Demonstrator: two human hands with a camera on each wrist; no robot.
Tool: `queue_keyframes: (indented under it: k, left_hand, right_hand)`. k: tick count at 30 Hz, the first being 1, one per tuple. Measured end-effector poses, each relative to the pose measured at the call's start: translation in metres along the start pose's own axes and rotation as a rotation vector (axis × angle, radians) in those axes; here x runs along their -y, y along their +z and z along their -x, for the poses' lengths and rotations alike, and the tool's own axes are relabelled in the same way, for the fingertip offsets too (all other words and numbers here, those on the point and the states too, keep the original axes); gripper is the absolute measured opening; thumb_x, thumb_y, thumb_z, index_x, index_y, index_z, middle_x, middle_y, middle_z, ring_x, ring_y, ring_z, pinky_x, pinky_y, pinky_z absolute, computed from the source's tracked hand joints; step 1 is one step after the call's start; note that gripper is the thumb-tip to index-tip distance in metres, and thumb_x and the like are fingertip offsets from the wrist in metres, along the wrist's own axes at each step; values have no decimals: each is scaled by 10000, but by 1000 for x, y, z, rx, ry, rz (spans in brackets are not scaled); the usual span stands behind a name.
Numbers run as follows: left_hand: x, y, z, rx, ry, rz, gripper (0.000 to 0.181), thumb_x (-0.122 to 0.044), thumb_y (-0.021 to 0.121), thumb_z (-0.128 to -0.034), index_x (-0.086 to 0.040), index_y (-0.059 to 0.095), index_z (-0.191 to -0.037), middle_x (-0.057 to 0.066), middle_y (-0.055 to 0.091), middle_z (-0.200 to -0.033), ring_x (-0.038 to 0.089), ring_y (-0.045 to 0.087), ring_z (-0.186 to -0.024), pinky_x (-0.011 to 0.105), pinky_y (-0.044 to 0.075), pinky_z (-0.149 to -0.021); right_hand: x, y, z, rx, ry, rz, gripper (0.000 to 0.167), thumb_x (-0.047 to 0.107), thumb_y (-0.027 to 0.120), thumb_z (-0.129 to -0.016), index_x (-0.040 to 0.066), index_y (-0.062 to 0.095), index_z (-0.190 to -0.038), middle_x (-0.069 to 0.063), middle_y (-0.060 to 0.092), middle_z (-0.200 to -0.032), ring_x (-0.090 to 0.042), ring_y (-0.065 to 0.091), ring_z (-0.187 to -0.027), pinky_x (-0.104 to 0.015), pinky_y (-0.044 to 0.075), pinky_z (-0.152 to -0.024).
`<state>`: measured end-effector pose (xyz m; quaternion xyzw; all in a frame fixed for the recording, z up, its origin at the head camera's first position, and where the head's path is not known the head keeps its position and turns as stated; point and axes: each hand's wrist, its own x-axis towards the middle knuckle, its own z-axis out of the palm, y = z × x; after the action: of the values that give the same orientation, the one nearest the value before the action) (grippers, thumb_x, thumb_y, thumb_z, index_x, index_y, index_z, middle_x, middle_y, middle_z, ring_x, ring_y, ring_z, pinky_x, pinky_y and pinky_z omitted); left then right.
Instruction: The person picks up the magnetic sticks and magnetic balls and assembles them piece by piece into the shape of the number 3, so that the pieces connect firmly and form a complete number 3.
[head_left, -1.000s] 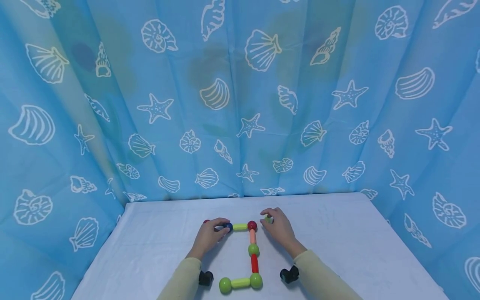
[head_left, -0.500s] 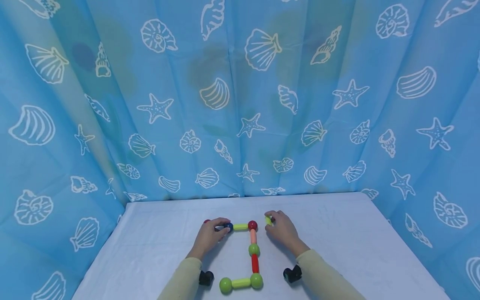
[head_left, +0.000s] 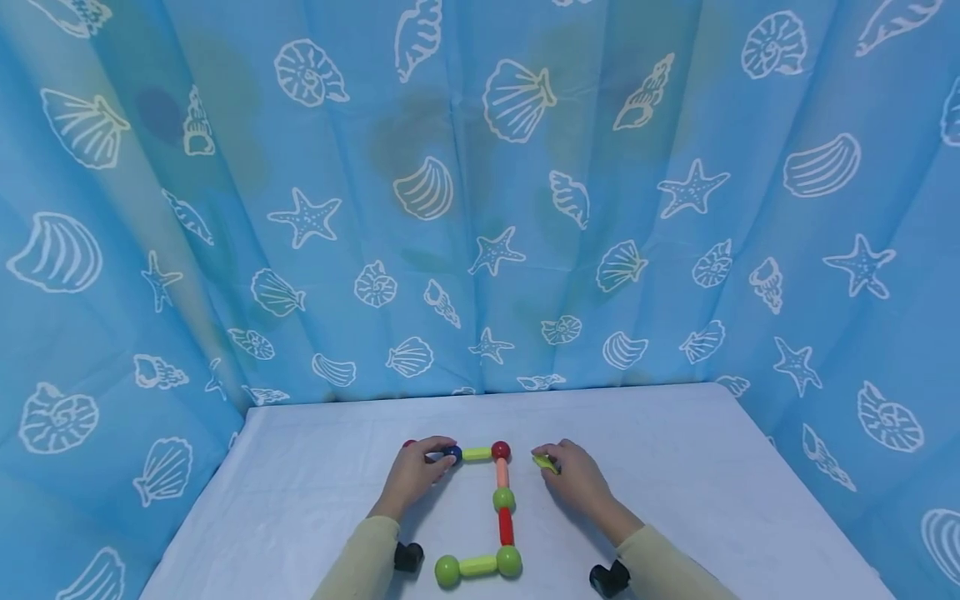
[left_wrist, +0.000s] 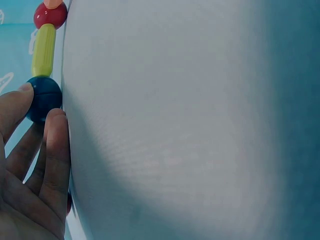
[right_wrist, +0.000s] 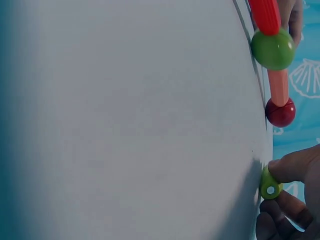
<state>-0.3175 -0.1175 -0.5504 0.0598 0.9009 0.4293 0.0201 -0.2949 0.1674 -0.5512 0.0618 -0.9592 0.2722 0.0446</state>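
My left hand (head_left: 411, 477) pinches a blue ball (left_wrist: 45, 99) between thumb and fingers. From that ball a yellow-green rod (left_wrist: 44, 50) runs to a red ball (head_left: 501, 451). A salmon rod (head_left: 502, 473), a green ball (head_left: 504, 500) and a red rod (head_left: 506, 527) follow toward the front, down to another green ball (head_left: 508, 561). There a second yellow-green rod (head_left: 478, 567) leads left to a last green ball (head_left: 447, 571). To the right of this chain, my right hand (head_left: 583, 479) pinches a loose yellow-green stick (right_wrist: 270, 186), its round end with a silvery dot facing the right wrist camera.
Partly hidden behind the left hand lies another red ball (head_left: 409, 443). A white cloth covers the table (head_left: 645, 442). Blue curtains (head_left: 450, 292) with shell prints enclose its back and sides. Black wrist devices (head_left: 609, 577) hang by both sleeves.
My right hand has moved slightly right and toward the front, and the stick in it has tilted from upright toward lying sideways. My left hand stays on the blue ball; the chain keeps its shape.
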Motion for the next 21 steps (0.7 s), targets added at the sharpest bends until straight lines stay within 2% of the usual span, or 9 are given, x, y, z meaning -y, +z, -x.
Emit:
queue_keyframes:
  k: [4, 9, 14, 21]
  left_hand:
    - [0, -1, 0, 2, 1, 14, 297, -221, 736, -955, -196, 706, -1249, 58, 693, -1235, 140, 636, -839, 316, 567, -734]
    - [-1, -1, 2, 5, -4, 15, 301, -221, 734, -957, -191, 702, -1255, 66, 689, -1238, 138, 635, -821, 320, 567, -733]
    - [-1, -1, 1, -5, -16, 3, 295, -226, 734, -958, -198, 705, -1249, 56, 692, -1231, 133, 630, -806, 316, 559, -725]
    - [-2, 1, -1, -4, -24, 6, 286, -217, 735, -956, -200, 710, -1240, 51, 694, -1224, 130, 627, -787, 310, 558, -717]
  right_hand:
    - [-4, -5, 10, 42, 23, -15, 276, 127, 797, -876, 178, 708, -1132, 11, 654, -956, -168, 632, -891, -394, 566, -821]
    - [-12, -11, 20, 76, 22, -37, 221, 104, 808, -848, 180, 686, -1015, 48, 647, -915, -124, 599, -831, -363, 537, -775]
    - [-19, -13, 27, 65, 1, -41, 217, 72, 812, -826, 192, 680, -951, 79, 604, -871, -90, 543, -791, -336, 498, -743]
    - [-23, -15, 30, 54, -19, -52, 247, 34, 804, -800, 203, 688, -938, 92, 580, -852, -83, 533, -787, -334, 495, -740]
